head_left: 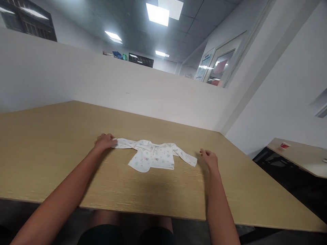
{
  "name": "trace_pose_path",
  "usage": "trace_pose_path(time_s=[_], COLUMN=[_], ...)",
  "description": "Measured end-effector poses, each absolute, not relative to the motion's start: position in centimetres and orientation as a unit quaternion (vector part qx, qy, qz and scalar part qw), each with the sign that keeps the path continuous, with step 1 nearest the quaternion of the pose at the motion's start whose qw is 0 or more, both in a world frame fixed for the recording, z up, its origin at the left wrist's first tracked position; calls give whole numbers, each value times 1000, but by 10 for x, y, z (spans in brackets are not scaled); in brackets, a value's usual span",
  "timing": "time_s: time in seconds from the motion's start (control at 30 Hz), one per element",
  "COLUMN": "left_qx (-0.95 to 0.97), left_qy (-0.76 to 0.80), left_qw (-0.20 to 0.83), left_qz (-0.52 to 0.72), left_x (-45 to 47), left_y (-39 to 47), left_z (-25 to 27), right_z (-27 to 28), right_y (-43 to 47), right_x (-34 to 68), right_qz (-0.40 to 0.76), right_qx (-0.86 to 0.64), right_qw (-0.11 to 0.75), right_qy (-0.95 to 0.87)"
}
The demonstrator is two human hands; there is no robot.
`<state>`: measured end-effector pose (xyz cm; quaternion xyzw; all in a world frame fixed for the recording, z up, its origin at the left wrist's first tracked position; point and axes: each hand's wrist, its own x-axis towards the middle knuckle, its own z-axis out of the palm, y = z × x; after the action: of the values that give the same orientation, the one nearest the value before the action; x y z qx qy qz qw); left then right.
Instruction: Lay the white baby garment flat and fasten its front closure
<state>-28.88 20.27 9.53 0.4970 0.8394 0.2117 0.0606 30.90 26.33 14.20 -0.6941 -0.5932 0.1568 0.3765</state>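
A small white long-sleeved baby shirt (159, 156) with a scattered pastel print lies spread on the tabletop, both sleeves stretched out sideways. One front flap fans out toward the lower left. My left hand (104, 141) is closed at the cuff of the left-side sleeve, thumb and fingers pinching its end. Just beyond the cuff of the other sleeve, my right hand (209, 159) hovers close to the table, apart from the cloth. Its fingers are loosely bent and slightly apart, with nothing visible in them.
The shirt rests on a wide wood-coloured table (143, 194), whose front edge runs close to my lap. A low white partition (153, 92) borders the far side. At the right, a separate table (304, 156) carries a red and white cup (284, 145).
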Motion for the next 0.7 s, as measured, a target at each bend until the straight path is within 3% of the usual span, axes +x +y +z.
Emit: trace_pose_path(time_s=[0.13,0.27,0.7], left_qx=[481,476,339], left_qy=[851,811,535], left_qw=[69,142,392], left_qz=[201,310,667], left_x=[-293,-293,-275], left_y=[199,203,208], left_z=[93,94,105], right_z=[124,113,116], right_y=[267,272,293], right_x=[299,295,294], right_qz=[197,214,271], right_qx=[-695,-689,-596], right_qw=[307,312,574], right_qy=[-620,-618,-491])
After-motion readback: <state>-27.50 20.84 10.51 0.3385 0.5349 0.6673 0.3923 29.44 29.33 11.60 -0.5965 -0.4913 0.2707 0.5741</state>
